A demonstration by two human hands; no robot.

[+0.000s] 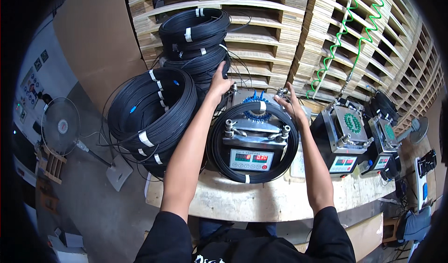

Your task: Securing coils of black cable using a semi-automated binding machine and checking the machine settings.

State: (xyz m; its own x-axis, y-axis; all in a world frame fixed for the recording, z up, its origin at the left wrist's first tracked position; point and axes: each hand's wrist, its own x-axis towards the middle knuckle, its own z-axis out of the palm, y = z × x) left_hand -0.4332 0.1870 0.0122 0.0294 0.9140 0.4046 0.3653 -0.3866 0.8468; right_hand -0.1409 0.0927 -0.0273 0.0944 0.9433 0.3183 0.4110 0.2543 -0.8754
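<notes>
A polishing machine (256, 141) stands in front of me, with a digital panel, metal corner posts with knobs and a ring of blue connectors (256, 117) on top. A coil of black cable (217, 158) with white tape bands hangs around its front. My left hand (220, 85) is beside the far left knob (234, 87), thumb and fingers apart. At the far right knob (282, 92), my right hand (292, 105) is also spread, thumb toward the machine. Whether either hand touches its knob, I cannot tell.
Large black cable coils (154, 109) are stacked left of the machine. To the right stand two similar machines (344, 128) with green connector rings. Wooden pallets (261, 34) rise behind the wooden table (224, 202). Green coiled hoses (339, 34) hang down. A fan (62, 125) stands at left.
</notes>
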